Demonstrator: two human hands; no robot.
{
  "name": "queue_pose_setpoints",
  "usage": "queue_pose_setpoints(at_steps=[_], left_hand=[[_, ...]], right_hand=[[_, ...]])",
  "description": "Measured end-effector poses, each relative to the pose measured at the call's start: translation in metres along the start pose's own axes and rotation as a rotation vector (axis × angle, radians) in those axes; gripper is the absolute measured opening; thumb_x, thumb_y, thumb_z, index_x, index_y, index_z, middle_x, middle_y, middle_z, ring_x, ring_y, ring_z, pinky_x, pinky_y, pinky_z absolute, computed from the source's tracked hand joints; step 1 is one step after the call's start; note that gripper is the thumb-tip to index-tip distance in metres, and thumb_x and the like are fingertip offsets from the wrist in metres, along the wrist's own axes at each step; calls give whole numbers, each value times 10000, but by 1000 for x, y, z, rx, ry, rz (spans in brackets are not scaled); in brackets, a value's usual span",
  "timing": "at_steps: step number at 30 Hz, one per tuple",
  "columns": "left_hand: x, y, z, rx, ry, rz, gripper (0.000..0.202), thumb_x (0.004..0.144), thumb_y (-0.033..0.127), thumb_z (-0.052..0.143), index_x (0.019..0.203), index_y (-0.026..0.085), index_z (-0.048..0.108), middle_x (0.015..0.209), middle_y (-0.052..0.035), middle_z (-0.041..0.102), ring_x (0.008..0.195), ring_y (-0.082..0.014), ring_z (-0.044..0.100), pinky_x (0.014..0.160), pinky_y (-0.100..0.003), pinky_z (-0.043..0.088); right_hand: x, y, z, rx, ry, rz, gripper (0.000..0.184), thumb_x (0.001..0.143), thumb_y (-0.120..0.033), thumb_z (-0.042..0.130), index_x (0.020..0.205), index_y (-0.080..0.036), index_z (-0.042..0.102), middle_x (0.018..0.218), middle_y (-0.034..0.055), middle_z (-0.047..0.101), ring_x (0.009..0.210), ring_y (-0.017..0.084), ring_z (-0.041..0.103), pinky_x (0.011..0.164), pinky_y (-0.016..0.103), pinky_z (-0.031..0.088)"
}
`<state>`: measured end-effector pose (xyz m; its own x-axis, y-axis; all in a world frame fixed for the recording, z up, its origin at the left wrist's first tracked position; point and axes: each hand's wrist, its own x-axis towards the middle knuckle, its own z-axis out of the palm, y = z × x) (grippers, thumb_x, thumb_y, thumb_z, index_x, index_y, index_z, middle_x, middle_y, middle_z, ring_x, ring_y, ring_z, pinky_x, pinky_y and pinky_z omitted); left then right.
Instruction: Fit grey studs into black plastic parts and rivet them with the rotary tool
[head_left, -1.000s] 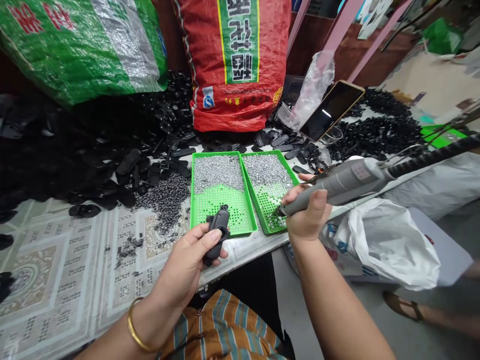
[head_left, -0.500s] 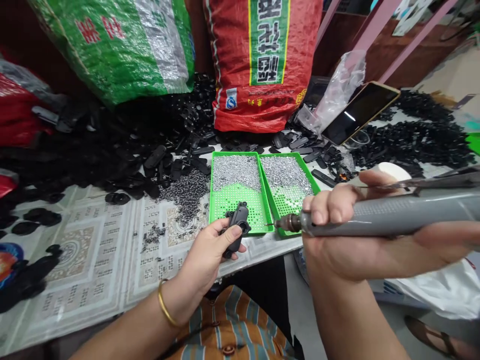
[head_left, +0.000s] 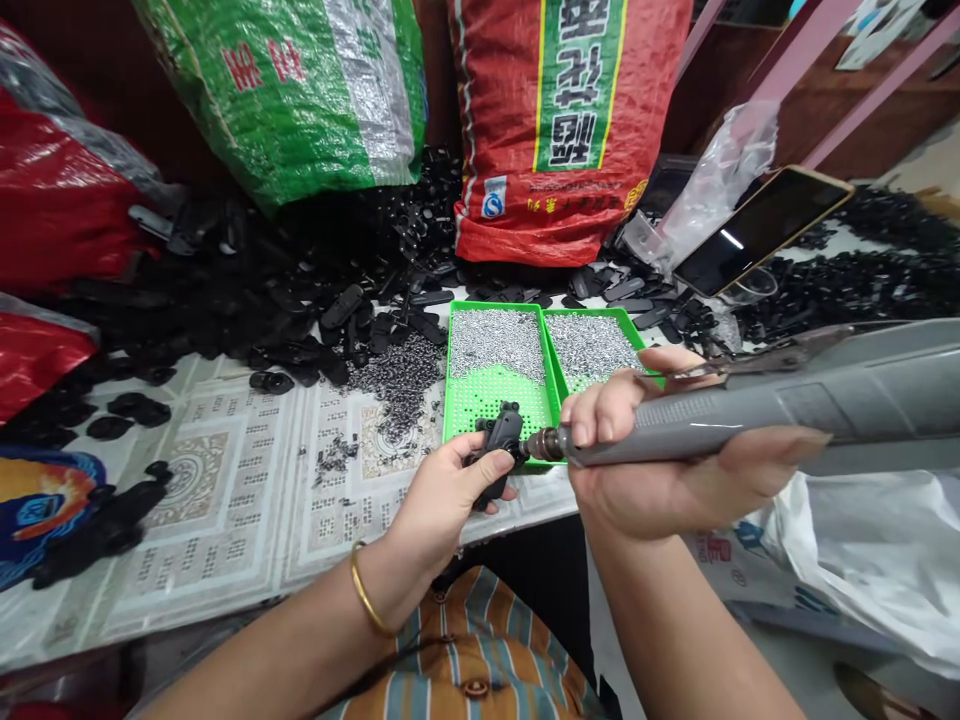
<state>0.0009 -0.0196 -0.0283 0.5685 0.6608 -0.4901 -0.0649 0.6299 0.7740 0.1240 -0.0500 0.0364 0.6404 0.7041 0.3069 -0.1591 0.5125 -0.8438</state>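
Observation:
My left hand (head_left: 469,480) is closed around a small black plastic part (head_left: 502,430), the thumb lying across its front. In my right hand (head_left: 645,480) is a grey electric screwdriver (head_left: 705,420), held level with its lever under the fingers. The tool's tip meets the black part at the round hole near my thumb; the bit itself is hidden there. Just behind both hands stand two green perforated trays, a left tray (head_left: 447,400) and a right tray (head_left: 637,325). Small silvery screws (head_left: 499,340) fill the far half of the left one.
Loose black plastic parts (head_left: 300,300) heap along the back of the table. Small dark pieces (head_left: 397,380) lie left of the trays. A green sack (head_left: 300,120) and a red sack (head_left: 525,200) stand behind. A phone (head_left: 765,230) leans at the right; a white plastic bag (head_left: 862,560) sits below.
The screwdriver has moved left, from beside the black part to touching it. The whole view has shifted, so the table and sacks appear farther right.

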Motion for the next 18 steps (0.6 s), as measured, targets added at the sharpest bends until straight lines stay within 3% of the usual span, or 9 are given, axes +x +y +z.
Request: queue_pose_setpoints(at_steps=[7, 18], left_hand=[[-2, 1, -2, -13, -52, 25, 335, 630, 158, 701, 952, 142, 607, 767, -27, 601, 608, -99, 539, 579, -218, 409], [-1, 3, 1, -23, -24, 49, 260, 624, 135, 658, 880, 133, 610, 730, -12, 581, 593, -90, 501, 602, -230, 369]], right_hand=[[-1, -3, 1, 23, -52, 6, 485, 634, -685, 515, 819, -237, 523, 434, -62, 438, 347, 129, 413, 389, 287, 338], [-4, 1, 5, 27, -168, -75, 432, 654, -627, 571, 728, -202, 575, 451, -37, 469, 365, 138, 458, 383, 300, 375]])
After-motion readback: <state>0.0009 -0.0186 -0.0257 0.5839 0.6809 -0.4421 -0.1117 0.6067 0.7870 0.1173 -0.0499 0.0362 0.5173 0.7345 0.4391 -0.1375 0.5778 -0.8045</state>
